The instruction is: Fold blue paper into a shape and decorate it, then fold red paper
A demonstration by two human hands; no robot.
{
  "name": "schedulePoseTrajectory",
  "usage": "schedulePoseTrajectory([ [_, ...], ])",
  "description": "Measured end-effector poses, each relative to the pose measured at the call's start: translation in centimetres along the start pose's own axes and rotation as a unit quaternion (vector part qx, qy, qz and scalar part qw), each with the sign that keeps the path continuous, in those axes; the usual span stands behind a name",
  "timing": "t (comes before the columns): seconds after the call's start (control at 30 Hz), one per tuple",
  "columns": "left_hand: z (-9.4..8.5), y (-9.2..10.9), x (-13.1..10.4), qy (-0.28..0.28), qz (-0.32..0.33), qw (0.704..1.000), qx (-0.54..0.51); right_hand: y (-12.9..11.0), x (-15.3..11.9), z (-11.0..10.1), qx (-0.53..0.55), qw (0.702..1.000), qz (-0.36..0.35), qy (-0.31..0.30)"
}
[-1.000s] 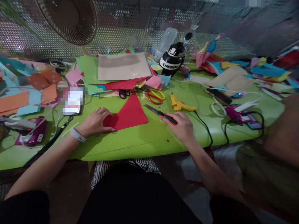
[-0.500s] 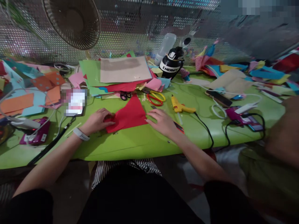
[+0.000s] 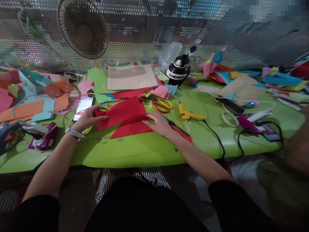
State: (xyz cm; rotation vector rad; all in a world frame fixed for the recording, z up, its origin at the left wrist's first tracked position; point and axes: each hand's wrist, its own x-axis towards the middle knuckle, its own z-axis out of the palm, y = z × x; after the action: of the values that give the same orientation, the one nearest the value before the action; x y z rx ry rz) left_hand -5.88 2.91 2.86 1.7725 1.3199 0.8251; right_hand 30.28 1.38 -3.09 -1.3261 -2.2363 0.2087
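Observation:
A red paper sheet [image 3: 125,112] lies in front of me on the green table [image 3: 135,154], creased, with its left part lifted over a lower triangular part. My left hand [image 3: 88,117] pinches the sheet's left edge between thumb and fingers. At the right edge, my right hand [image 3: 156,124] rests with fingers spread on the paper. Just right of that hand lies a red and black cutter [image 3: 181,131]. Scissors with red and yellow handles [image 3: 162,104] lie behind it, and a yellow glue gun [image 3: 189,113] is farther right.
A phone [image 3: 83,108] lies behind my left hand. Stacked paper sheets [image 3: 131,77] and a black bottle [image 3: 178,72] stand at the back. Purple power strips [image 3: 43,138] with cables sit at both sides. Another person's arm [image 3: 299,145] shows at the right edge.
My left hand has moved left and slightly back, drawing the paper's left part with it and opening the fold. The whole view has shifted slightly, and more of the cutter shows.

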Motion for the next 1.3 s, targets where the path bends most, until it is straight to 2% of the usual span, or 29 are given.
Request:
schedulePoseTrajectory([
  [0.1,-0.3,-0.8,0.2,0.081,0.007,0.997,0.006,-0.2,-0.3,0.0,-0.014,1.0,-0.011,-0.019],
  [0.2,-0.2,-1.2,0.2,0.134,0.01,0.98,0.15,-0.7,-0.3,-0.2,-0.025,0.999,-0.003,-0.04],
  [0.33,-0.3,-1.0,0.1,0.185,-0.012,0.914,0.361,-1.0,-0.3,-0.9,-0.026,0.997,-0.015,-0.067],
  [0.47,-0.8,-0.8,0.1,0.249,-0.041,0.864,0.435,-0.6,-0.3,-2.0,-0.025,0.991,-0.059,-0.12],
  [0.53,-0.8,-0.8,0.1,0.278,-0.022,0.85,0.447,-0.3,-0.2,-2.3,-0.023,0.988,-0.066,-0.138],
  [0.63,-0.2,-0.7,0.1,0.299,0.068,0.842,0.443,0.1,-0.2,-2.2,-0.022,0.988,-0.07,-0.134],
  [0.7,0.8,-0.6,0.0,0.271,0.141,0.849,0.431,0.1,-0.3,-2.1,-0.025,0.989,-0.08,-0.126],
  [0.83,3.4,-0.6,-0.1,0.112,0.264,0.882,0.375,-0.1,-0.4,-2.1,-0.043,0.987,-0.108,-0.111],
  [0.9,4.4,-0.6,-0.1,0.032,0.299,0.894,0.333,-0.2,-0.4,-2.2,-0.047,0.985,-0.122,-0.111],
  [1.0,5.2,-0.8,-0.2,-0.062,0.304,0.905,0.292,0.0,-0.3,-2.1,-0.036,0.984,-0.132,-0.112],
  [1.07,5.1,-0.7,-0.3,-0.094,0.292,0.911,0.274,0.3,-0.3,-2.0,-0.005,0.988,-0.121,-0.098],
  [1.17,4.8,-0.1,-0.5,-0.102,0.294,0.918,0.247,0.6,-0.2,-2.0,0.071,0.989,-0.102,-0.079],
  [1.3,5.1,1.1,-0.9,-0.143,0.324,0.907,0.227,0.4,-0.2,-2.9,0.1,0.983,-0.106,-0.115],
])
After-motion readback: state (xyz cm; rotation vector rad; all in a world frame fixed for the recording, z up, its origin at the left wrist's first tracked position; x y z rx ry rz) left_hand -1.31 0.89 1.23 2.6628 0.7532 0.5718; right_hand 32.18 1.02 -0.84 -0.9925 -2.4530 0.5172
